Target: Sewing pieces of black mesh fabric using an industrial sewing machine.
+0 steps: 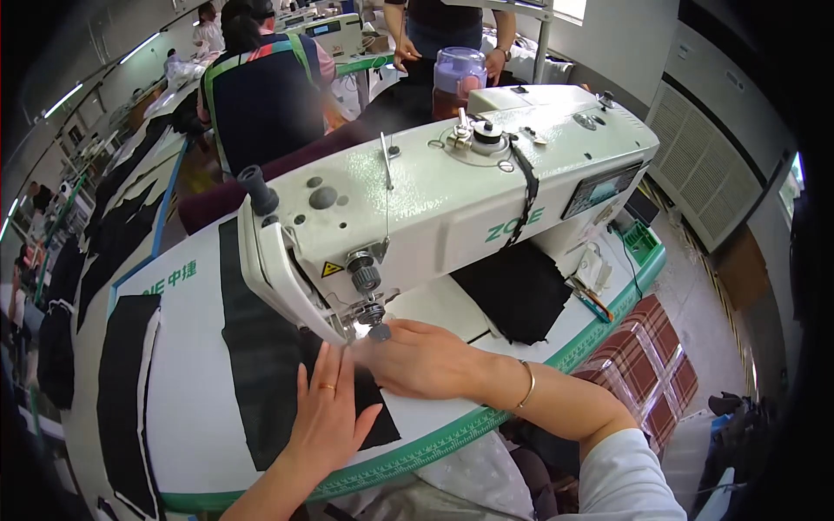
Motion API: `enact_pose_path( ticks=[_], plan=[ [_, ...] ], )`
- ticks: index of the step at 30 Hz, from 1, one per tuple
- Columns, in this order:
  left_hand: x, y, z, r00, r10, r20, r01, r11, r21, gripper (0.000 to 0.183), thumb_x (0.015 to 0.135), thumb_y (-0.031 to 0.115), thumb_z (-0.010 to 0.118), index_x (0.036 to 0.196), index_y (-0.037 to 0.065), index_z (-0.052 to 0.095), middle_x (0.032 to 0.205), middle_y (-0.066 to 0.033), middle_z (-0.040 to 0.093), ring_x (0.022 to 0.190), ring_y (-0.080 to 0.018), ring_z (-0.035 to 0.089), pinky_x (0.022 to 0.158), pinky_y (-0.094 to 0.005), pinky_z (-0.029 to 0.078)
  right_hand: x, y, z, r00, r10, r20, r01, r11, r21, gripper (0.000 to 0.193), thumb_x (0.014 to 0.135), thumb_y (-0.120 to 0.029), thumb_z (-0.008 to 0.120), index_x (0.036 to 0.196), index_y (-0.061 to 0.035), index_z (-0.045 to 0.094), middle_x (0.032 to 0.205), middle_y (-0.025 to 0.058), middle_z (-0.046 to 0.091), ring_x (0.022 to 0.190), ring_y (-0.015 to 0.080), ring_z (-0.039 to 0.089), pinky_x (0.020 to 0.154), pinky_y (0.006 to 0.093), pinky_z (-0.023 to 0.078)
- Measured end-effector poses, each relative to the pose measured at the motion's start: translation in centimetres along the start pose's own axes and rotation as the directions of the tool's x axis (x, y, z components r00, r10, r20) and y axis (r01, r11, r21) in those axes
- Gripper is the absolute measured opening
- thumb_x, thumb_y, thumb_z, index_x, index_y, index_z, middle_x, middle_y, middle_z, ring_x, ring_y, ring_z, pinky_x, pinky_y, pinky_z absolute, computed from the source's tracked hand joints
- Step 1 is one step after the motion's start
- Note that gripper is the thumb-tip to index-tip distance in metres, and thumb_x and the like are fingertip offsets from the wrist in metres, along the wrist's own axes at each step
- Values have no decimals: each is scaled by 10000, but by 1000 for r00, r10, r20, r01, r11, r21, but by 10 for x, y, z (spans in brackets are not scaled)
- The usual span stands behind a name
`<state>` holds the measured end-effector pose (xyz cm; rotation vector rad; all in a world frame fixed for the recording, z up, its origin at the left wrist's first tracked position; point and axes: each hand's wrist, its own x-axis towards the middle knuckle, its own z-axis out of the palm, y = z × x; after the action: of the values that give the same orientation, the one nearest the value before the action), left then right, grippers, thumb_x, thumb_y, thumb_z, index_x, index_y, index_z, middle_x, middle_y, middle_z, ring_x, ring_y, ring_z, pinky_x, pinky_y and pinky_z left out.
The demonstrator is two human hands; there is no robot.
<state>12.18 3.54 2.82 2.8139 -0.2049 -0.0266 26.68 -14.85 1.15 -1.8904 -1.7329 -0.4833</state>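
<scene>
A white sewing machine (434,208) stands across the table, its needle area lit at the left end. Under that end lies a long black fabric piece (261,382), running from behind the machine toward the front edge. My left hand (326,412) rests flat on this fabric, fingers stretched toward the needle, a ring on one finger. Close beside the needle, my right hand (421,360) is curled, with its fingers bent in toward the left. Its fingertips are blurred and partly hidden, so what they pinch does not show. Both hands are nearly touching.
Another black fabric piece (517,291) lies under the machine arm. At the left are black strips with a white edge (126,391). Small tools (595,304) and a green tray (641,243) sit at the right. A plaid-covered box (643,356) stands beside the table. Two people work beyond.
</scene>
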Motion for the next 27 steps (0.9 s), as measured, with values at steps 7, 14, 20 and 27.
enact_pose_path(
  ticks=[7,14,20,27],
  plan=[
    [-12,-17,-9,982,-187,-27,186,982,-21,788,973,253,612,1558,-126,244,1682,-247,144,1573,-370,163,1225,-638,132,7,-12,14,957,-131,259,76,974,212,785,1001,-503,546,1551,22,352,1601,192,390,1472,299,417,1224,499,309],
    [-12,-22,-7,976,-213,47,206,970,131,995,928,509,665,1566,-119,230,1687,-246,151,1586,-346,135,1197,-703,73,10,-22,21,932,-20,362,-40,987,158,887,985,-583,519,1573,46,306,1683,194,245,1547,302,291,1218,491,284],
    [-13,-23,-5,978,-204,35,199,973,121,1010,923,524,670,1577,-96,216,1686,-249,158,1586,-355,130,1189,-712,78,-16,-11,-4,895,38,444,-54,998,23,839,1008,-579,481,1553,46,352,1676,174,268,1548,278,289,1238,498,247],
    [-10,-10,-7,990,-140,22,132,966,224,987,915,527,673,1560,-95,260,1671,-247,190,1579,-355,150,1177,-730,79,-21,-11,-1,916,63,395,-83,996,35,805,1002,-550,519,1537,38,390,1656,169,310,1543,265,296,1251,488,228]
  ],
)
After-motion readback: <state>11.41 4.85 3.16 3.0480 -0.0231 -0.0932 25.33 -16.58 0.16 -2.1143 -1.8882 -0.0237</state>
